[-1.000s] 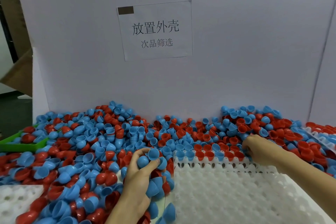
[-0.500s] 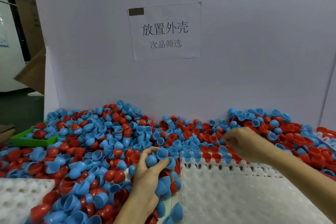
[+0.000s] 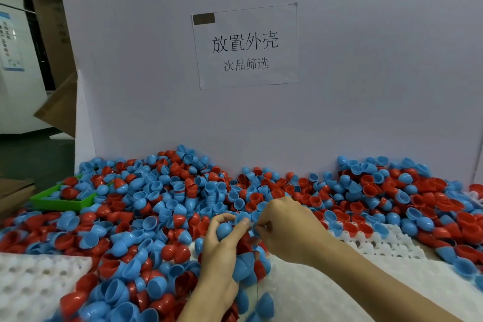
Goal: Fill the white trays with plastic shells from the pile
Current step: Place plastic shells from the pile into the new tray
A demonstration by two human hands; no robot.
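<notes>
Far left, a green bin (image 3: 61, 202) is sitting half-buried at the edge of the pile (image 3: 162, 206), holding a few red and blue shells. Below it, a white tray (image 3: 31, 282) is lying at the lower-left corner, its pockets showing bare, with loose shells spilling onto its right edge. The pile is running the full width along the foot of the white board (image 3: 366, 86), red and blue mixed, some cup-up, some dome-up. A paper sign (image 3: 245, 46) with printed characters is hanging on the board above the middle. Centre, the left hand (image 3: 222, 251) is curling round a blue shell (image 3: 224, 229), thumb and fingers gripping it, with more blue and red shells bunching against the palm below. Just beside it, almost touching, the right hand (image 3: 285, 227) is pinching something small between thumb and forefinger right at the left hand's fingertips; I can't tell exactly what it's pinching, looks blue. Both hands are hovering over the near-left corner of the second tray (image 3: 379, 251), which is stretching right and down under the right forearm. Its far rows are carrying red and blue shells seated in pockets; the near part is showing white. Far right, more shells are heaping over that tray's edge.
</notes>
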